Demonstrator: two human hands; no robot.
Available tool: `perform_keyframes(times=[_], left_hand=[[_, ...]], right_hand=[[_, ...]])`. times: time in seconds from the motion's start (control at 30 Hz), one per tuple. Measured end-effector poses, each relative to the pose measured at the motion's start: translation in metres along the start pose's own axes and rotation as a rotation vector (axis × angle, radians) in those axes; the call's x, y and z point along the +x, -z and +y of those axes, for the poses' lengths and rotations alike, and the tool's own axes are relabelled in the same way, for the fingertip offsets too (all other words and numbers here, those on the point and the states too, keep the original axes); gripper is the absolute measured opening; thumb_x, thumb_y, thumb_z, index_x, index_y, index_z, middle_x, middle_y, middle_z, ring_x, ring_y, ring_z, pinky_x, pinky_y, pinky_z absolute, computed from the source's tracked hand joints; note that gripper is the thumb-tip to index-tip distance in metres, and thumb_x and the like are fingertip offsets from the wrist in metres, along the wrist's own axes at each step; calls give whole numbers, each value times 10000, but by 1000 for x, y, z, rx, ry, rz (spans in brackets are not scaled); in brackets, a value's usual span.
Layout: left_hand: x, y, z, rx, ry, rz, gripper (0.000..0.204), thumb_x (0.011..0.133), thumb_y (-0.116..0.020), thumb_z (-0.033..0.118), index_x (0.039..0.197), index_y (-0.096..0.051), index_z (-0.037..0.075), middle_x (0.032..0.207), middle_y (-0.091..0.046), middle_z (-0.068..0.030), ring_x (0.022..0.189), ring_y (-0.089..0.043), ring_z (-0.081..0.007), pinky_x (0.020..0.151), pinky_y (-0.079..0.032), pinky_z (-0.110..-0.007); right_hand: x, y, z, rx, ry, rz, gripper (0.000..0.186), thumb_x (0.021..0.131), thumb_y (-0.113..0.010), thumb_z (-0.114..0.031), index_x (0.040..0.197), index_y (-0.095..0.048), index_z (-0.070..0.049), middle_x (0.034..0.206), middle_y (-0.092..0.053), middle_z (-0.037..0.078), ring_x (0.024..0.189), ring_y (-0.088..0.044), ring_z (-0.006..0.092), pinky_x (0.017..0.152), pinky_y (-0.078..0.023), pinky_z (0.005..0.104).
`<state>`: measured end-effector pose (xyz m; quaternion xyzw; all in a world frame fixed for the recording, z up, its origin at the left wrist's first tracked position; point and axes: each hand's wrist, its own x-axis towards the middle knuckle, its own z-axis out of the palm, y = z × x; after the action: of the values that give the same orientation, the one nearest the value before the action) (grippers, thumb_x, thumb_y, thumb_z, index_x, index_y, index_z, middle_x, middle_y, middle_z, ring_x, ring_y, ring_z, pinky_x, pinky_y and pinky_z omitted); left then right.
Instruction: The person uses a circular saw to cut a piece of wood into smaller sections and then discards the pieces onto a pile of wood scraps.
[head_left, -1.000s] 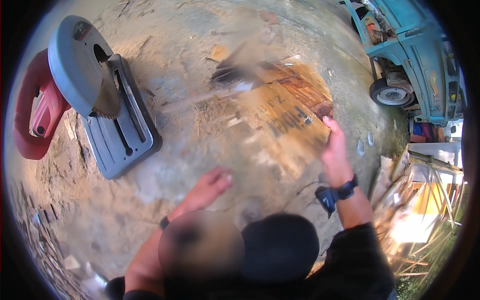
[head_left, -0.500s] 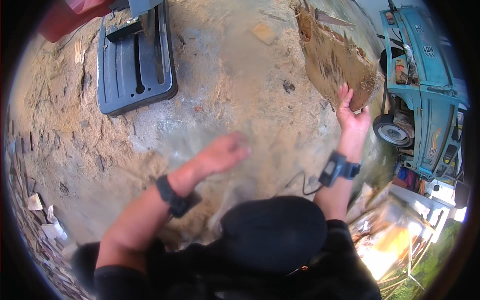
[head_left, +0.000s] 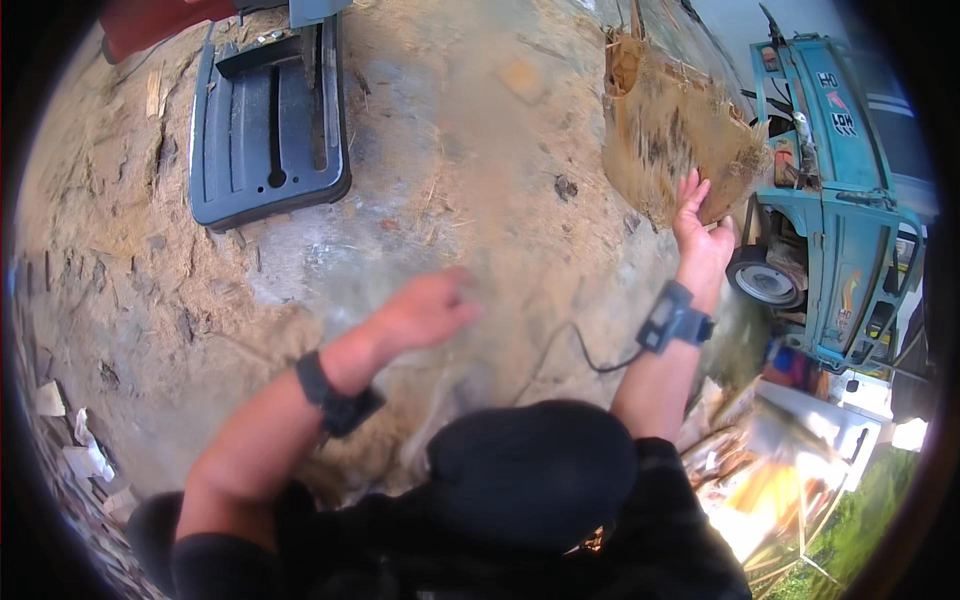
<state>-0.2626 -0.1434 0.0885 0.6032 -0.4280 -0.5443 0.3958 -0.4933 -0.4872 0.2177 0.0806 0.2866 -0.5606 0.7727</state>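
A broad, rough-edged slab of wood (head_left: 660, 135) with splintered ends and a dark-streaked face stands at the upper right. My right hand (head_left: 702, 225) grips its near edge, fingers over the face and the thumb partly behind. Over the sawdust-strewn ground, my left hand (head_left: 425, 310) hangs in the middle, slightly blurred. Its fingers are loosely bent and apart from the thumb, with nothing visible in them. Both wrists wear dark strapped devices, and a thin cable (head_left: 580, 340) runs from the right one.
A dark slotted metal machine base (head_left: 235, 170) sits at the upper left, with a red object (head_left: 165, 25) behind it. A teal vehicle (head_left: 850, 200) stands at the right. Scrap wood (head_left: 760, 490) lies lower right. A dark round cap (head_left: 535, 475) fills the lower middle.
The slab has turned slightly, showing its face more squarely, with my right hand still on it. My left hand has shifted a little left. The whole view has swung slightly.
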Motion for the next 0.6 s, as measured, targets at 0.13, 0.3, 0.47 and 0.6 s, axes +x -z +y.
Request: perform_keyframes(times=[0.13,0.3,0.47,0.6], left_hand=[[-2,0,7,-7,1,-24,432,861,-685,291,1167,-632,-9,921,-683,-174,840,-661,-266,756,-537,-373],[-6,8,19,-32,68,-42,477,855,-698,316,1202,-624,-3,945,-691,-175,869,-669,-267,785,-542,-368],[-4,15,34,-221,168,-52,625,865,-709,353,1352,-511,15,1166,-644,-169,1057,-625,-258,905,-508,-383],[-6,11,28,-569,159,73,740,884,-707,404,1431,-402,11,1346,-542,-154,1211,-539,-276,1003,-454,-424]], right_hand=[[5,9,20,-43,25,-6,589,957,-454,-241,1433,-354,90,1463,-361,296,1247,-491,517,936,-590,487],[2,31,57,-217,128,-137,469,960,-447,-196,1323,-477,100,1315,-545,292,1238,-510,497,1006,-542,516],[-23,99,122,-416,153,-64,242,942,-557,-197,1093,-592,-10,1131,-655,186,1046,-643,343,922,-556,474],[-41,160,167,-644,-20,56,271,863,-653,-215,1087,-614,-67,1023,-689,94,911,-668,258,819,-556,398]])
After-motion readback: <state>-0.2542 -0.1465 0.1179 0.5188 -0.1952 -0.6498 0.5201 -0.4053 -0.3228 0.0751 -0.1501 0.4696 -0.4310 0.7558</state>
